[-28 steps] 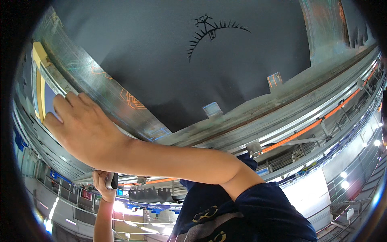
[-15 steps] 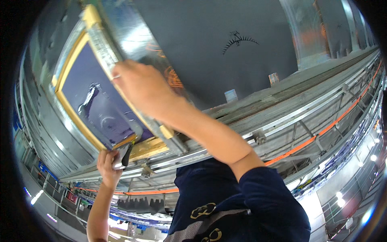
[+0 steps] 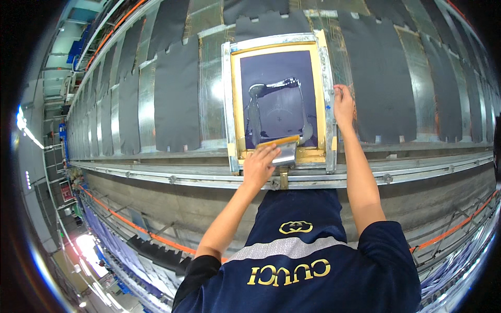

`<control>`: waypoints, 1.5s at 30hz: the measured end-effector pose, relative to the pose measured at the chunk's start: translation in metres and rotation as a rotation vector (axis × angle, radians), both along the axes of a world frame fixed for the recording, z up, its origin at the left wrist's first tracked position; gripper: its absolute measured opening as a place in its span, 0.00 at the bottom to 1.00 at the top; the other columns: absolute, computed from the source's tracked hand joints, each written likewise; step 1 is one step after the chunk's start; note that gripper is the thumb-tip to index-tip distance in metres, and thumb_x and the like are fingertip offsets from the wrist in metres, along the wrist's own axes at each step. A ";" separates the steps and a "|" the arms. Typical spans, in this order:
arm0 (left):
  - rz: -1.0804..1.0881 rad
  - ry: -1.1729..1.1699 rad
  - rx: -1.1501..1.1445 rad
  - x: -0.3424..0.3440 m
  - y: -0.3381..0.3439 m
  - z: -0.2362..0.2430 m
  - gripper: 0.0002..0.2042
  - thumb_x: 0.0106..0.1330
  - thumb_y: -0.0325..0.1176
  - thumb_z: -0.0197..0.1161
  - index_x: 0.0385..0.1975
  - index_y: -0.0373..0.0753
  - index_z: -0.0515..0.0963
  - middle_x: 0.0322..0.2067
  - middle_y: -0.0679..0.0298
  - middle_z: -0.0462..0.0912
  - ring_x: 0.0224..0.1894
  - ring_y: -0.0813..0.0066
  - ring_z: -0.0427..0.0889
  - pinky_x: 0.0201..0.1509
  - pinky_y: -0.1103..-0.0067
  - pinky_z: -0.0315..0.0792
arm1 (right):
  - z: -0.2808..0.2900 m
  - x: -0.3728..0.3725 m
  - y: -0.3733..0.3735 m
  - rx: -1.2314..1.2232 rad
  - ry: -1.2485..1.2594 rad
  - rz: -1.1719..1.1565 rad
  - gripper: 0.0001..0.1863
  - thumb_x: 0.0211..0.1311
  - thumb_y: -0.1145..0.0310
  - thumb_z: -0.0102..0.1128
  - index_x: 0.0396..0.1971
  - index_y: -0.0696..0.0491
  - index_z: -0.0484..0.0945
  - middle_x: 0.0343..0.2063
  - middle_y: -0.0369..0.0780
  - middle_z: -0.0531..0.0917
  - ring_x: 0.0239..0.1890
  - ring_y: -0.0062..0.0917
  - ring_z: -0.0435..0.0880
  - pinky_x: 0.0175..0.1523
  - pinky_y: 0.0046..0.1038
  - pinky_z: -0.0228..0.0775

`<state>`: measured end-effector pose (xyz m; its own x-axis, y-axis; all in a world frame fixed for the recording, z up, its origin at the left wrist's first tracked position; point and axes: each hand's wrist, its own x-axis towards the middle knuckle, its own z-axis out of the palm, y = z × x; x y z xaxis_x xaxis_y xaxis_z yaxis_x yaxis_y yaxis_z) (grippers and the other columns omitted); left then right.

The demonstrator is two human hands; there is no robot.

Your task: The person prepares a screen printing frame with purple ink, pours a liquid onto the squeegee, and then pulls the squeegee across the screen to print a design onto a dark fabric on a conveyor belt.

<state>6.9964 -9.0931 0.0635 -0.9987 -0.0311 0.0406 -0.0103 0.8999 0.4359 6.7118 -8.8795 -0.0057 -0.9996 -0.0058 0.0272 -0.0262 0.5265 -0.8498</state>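
Observation:
A screen-printing frame [image 3: 226, 94] with a metal outer border lies across the long bench in front of me. Yellow tape lines the inside around its dark purple mesh [image 3: 271, 63]. Glossy ink [image 3: 305, 115] forms a rough ring on the mesh, and a faint curved mark shows within. My left hand [image 3: 260, 166] is closed on a squeegee [image 3: 285, 155] with a metal holder and a yellow-orange blade, at the mesh's near end. At the frame's right bar, my right hand [image 3: 344, 108] is closed with its fingertips against the outer edge; its grip is partly hidden.
Dark fabric panels [image 3: 177, 99] lie side by side on the shiny bench, left and right of the frame. A metal rail [image 3: 417, 173] with small stops runs along the bench's near edge, and a clamp-like bracket [image 3: 284, 180] sits below the frame. An orange pipe [image 3: 141, 225] runs behind me.
My view has turned, so the frame now appears upright and central. Earlier, my right arm reached across to the frame's right bar. My left hand still holds the squeegee at the near end.

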 end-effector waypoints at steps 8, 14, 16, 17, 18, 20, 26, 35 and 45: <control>-0.070 -0.009 -0.154 0.038 0.004 -0.034 0.31 0.51 0.26 0.72 0.59 0.53 0.81 0.64 0.71 0.81 0.64 0.69 0.79 0.56 0.64 0.71 | -0.004 0.006 0.000 0.055 0.033 -0.015 0.10 0.78 0.60 0.54 0.47 0.47 0.82 0.23 0.50 0.82 0.29 0.47 0.85 0.38 0.46 0.71; 0.127 0.074 0.028 -0.117 -0.049 -0.008 0.19 0.53 0.27 0.67 0.45 0.53 0.90 0.29 0.59 0.89 0.32 0.55 0.88 0.37 0.61 0.81 | -0.006 0.008 0.001 0.057 0.039 -0.026 0.10 0.77 0.60 0.54 0.47 0.48 0.81 0.23 0.50 0.82 0.30 0.47 0.85 0.39 0.45 0.72; 0.193 -0.084 0.053 -0.168 -0.062 0.012 0.17 0.53 0.29 0.66 0.44 0.50 0.90 0.34 0.55 0.89 0.39 0.50 0.88 0.45 0.58 0.81 | -0.001 0.007 0.002 0.057 -0.001 -0.022 0.10 0.77 0.61 0.54 0.47 0.48 0.81 0.22 0.49 0.82 0.28 0.46 0.84 0.38 0.45 0.72; 0.232 -0.043 0.072 -0.181 -0.066 0.010 0.17 0.54 0.29 0.66 0.43 0.51 0.90 0.33 0.55 0.89 0.37 0.50 0.88 0.42 0.58 0.80 | 0.000 0.008 -0.001 0.045 -0.025 -0.019 0.10 0.77 0.61 0.54 0.47 0.48 0.81 0.22 0.48 0.82 0.27 0.45 0.83 0.38 0.44 0.71; 0.234 -0.012 -0.024 -0.184 -0.066 0.000 0.17 0.55 0.27 0.65 0.43 0.51 0.90 0.35 0.58 0.90 0.39 0.54 0.88 0.44 0.60 0.79 | 0.005 0.009 -0.004 0.038 -0.069 -0.006 0.10 0.77 0.61 0.54 0.46 0.48 0.81 0.22 0.48 0.82 0.26 0.44 0.82 0.37 0.43 0.70; 0.232 0.071 -0.139 -0.181 -0.057 -0.019 0.18 0.55 0.24 0.64 0.43 0.52 0.90 0.40 0.63 0.90 0.43 0.61 0.88 0.46 0.63 0.76 | 0.009 0.009 -0.007 0.024 -0.035 0.011 0.10 0.77 0.61 0.54 0.46 0.49 0.82 0.22 0.48 0.82 0.25 0.44 0.82 0.37 0.43 0.70; 0.100 0.164 -0.206 -0.059 -0.007 -0.058 0.22 0.53 0.20 0.64 0.45 0.54 0.88 0.53 0.75 0.88 0.56 0.72 0.83 0.51 0.64 0.69 | 0.005 0.006 0.000 -0.011 -0.033 -0.015 0.12 0.78 0.60 0.54 0.47 0.51 0.82 0.25 0.48 0.84 0.28 0.44 0.84 0.38 0.43 0.72; 0.255 -0.019 -0.175 -0.185 -0.065 -0.016 0.17 0.57 0.27 0.65 0.45 0.54 0.90 0.37 0.63 0.91 0.42 0.61 0.88 0.46 0.62 0.76 | 0.003 0.014 -0.005 -0.021 0.024 0.040 0.13 0.78 0.60 0.54 0.46 0.52 0.82 0.27 0.50 0.84 0.31 0.43 0.86 0.41 0.43 0.73; 0.085 0.170 -0.153 -0.042 0.004 -0.042 0.18 0.54 0.22 0.66 0.42 0.53 0.88 0.49 0.74 0.90 0.50 0.74 0.86 0.47 0.68 0.69 | -0.032 -0.006 0.013 -0.070 0.051 0.077 0.12 0.77 0.60 0.55 0.45 0.52 0.83 0.32 0.47 0.87 0.35 0.39 0.86 0.45 0.39 0.75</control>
<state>6.9545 -9.0888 0.0218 -0.9711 -0.0955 0.2188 -0.0270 0.9545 0.2968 6.7058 -8.8668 -0.0379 -0.9936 -0.0786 0.0814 -0.1086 0.4608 -0.8808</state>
